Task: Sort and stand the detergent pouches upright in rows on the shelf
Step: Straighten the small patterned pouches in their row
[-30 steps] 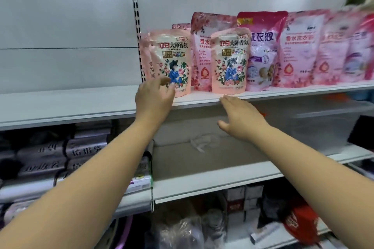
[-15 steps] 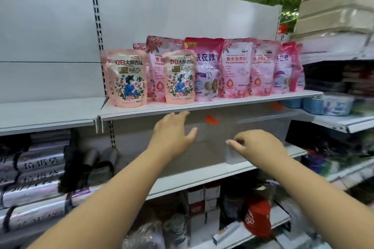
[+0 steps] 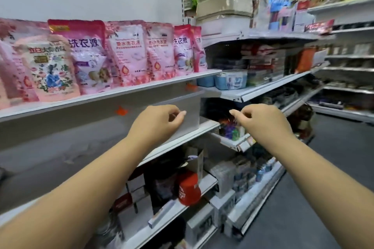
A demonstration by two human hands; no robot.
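From the head view, the pink detergent pouches (image 3: pixel 125 54) stand upright in a row on the upper shelf (image 3: pixel 113 92). Below it, the left hand (image 3: pixel 156 122) and right hand (image 3: pixel 261 121) hover with fingers loosely curled, holding nothing, beside a clear plastic bin (image 3: pixel 182 107) on the lower shelf.

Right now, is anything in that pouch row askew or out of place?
Mostly fine: the pouches stand upright on the shelf. One oddity: the floral pouch stands ahead of the row, covering taller ones. Both hands, left hand and right hand, hold nothing.
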